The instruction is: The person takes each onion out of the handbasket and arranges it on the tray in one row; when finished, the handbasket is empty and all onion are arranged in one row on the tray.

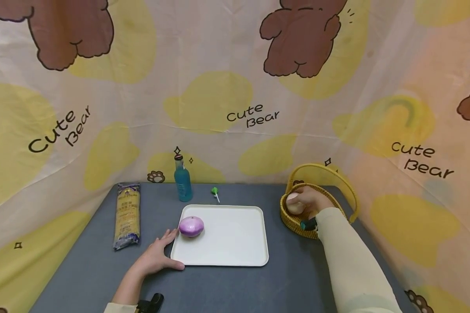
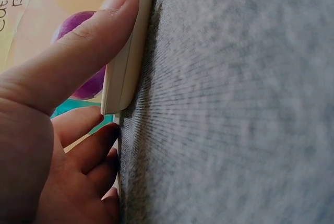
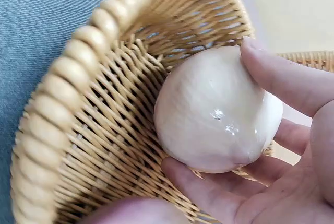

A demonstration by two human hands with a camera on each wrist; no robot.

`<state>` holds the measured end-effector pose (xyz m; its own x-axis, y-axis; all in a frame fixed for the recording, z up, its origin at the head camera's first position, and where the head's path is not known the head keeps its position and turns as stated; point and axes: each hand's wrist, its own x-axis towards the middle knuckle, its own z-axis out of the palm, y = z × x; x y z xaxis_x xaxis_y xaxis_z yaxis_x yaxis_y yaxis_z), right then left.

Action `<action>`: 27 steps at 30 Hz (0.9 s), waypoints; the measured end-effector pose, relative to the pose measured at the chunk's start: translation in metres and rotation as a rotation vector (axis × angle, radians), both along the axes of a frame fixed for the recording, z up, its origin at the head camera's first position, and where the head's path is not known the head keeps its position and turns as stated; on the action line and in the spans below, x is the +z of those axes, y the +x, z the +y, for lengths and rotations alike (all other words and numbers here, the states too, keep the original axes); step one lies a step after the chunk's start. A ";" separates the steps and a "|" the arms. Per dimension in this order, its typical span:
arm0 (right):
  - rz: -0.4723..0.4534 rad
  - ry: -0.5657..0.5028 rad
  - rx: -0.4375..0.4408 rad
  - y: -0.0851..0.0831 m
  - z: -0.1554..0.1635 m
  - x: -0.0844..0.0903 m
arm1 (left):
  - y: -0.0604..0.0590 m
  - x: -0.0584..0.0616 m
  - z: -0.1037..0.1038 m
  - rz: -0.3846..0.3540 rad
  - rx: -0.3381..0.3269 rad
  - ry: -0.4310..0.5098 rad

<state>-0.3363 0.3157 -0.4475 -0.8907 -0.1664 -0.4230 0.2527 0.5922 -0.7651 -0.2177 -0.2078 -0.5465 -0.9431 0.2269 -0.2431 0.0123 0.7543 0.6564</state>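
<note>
My right hand [image 1: 315, 201] reaches into a yellow wicker basket [image 1: 291, 223] and grips a glossy, round white bulb [image 3: 214, 112], thumb on one side and fingers on the other. The wicker floor and wall show around the bulb in the right wrist view. My left hand [image 1: 153, 256] is spread at the left end of a white tray [image 1: 235, 243], its thumb at the front corner and its fingertips along the left side. Close to those fingertips, a shiny purple onion [image 1: 191, 226] sits on the tray.
A pinkish-purple rounded thing [image 3: 138, 212] shows partly in the basket. Behind the tray stand a blue bottle [image 1: 183, 180] and a green lollipop [image 1: 215, 191], which lies flat. A yellow long packet [image 1: 127, 215] lies at the left. The basket's tall handle [image 1: 350, 191] arches up at the right.
</note>
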 end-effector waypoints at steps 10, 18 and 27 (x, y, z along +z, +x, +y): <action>0.011 0.077 -0.035 0.008 0.004 0.020 | 0.000 -0.001 -0.001 0.010 -0.017 0.003; 0.118 0.098 -0.100 0.008 -0.004 0.020 | 0.000 -0.001 -0.002 0.012 -0.016 0.005; 0.315 0.073 -0.165 0.019 -0.022 0.029 | 0.000 -0.001 0.000 -0.004 -0.004 -0.003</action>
<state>-0.3169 0.2939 -0.4187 -0.9916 0.0108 -0.1292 0.1080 0.6193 -0.7777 -0.2181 -0.2082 -0.5476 -0.9412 0.2302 -0.2473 0.0131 0.7562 0.6542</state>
